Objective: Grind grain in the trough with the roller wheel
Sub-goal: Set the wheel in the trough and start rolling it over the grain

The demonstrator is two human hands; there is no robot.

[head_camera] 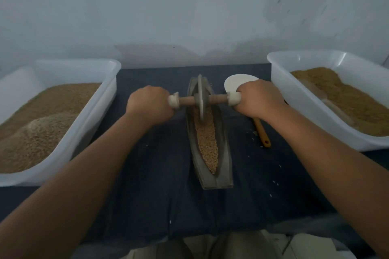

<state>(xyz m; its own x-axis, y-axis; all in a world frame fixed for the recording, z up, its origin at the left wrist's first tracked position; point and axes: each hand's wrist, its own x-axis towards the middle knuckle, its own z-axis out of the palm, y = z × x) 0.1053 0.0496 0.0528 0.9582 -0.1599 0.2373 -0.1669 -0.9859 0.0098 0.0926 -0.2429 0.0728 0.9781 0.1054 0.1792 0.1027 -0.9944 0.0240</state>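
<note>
1. The person's trousers (210, 246) are showing at the bottom edge, just short of the trough's near end, with both bare forearms reaching out over them.
2. The trough (223, 178), a long, narrow, boat-shaped grey vessel, is lying lengthwise away from the person on a dark cloth (151, 174).
3. Grain (207, 139) is filling the trough's groove from its near tip up to the wheel.
4. The wheel (201, 96), a thin grey disc, is standing upright in the groove towards the trough's far end, with its rim sitting in the grain.
5. A wooden axle (187, 100) is running through the wheel's hub and sticking out across both sides of the trough.
6. The left hand (149, 105) is gripping the axle's left end in a closed fist, left of the trough.
7. The right hand (259, 99) is wrapping its fingers tightly round the axle's right end, right of the trough.
8. A spoon (262, 132) with an orange handle is lying just right of the trough, partly hidden under the right hand.
9. A left tub (101, 99) and a right tub (280, 82), both white, are sitting either side of the trough, each holding a brown heap.
10. Loose grains are lying scattered on the cloth beside the trough.
</note>
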